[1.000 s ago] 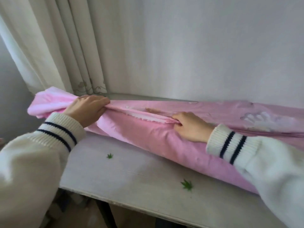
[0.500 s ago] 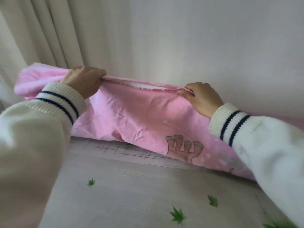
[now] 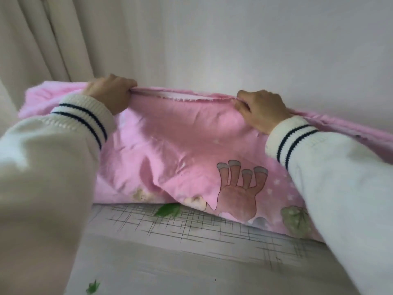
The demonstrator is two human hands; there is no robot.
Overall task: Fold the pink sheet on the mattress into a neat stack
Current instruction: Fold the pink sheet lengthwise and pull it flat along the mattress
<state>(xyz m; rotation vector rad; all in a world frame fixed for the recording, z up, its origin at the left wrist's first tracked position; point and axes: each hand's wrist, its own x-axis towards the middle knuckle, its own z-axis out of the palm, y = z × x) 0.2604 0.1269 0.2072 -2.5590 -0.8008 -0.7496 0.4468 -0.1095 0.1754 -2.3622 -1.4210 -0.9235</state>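
Sheet (image 3: 180, 150) hangs lifted at the far edge of the mattress (image 3: 191, 258), against the wall; lower hem drapes onto the mattress. Left hand (image 3: 110, 93) and right hand (image 3: 262, 110) each pinch the top edge, well apart, fingers curled over the hem. Edge between them sags slightly. Judgement: pull hands outward to tension the edge, keep both level, then bring the top edge toward the near side in one even sweep so layers align.
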